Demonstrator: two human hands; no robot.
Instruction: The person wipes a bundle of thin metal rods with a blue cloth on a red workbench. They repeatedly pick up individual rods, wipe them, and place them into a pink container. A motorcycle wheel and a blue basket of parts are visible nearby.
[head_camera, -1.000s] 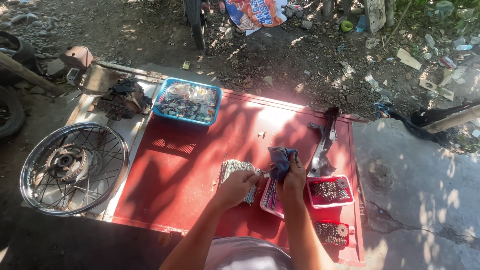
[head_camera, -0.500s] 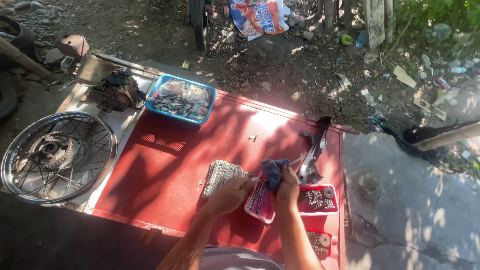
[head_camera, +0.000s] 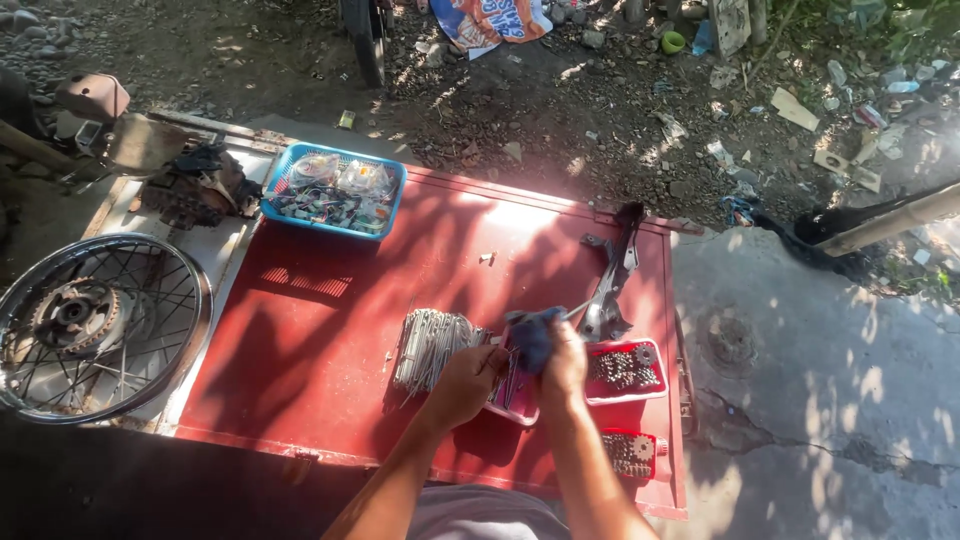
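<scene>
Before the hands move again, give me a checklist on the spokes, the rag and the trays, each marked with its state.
1. Right hand grips the blue rag: ok.
2. Spoke pokes out of the rag: ok.
3. Left hand sits at the near end of the spoke bundle; whether it pinches a spoke: cannot tell.
4. Pink tray lies flat under the hands: ok.
5. Red tray of chain and sprockets sits fully on the red table: ok.
6. Lower red tray well back from the table's near edge: not ok.
</scene>
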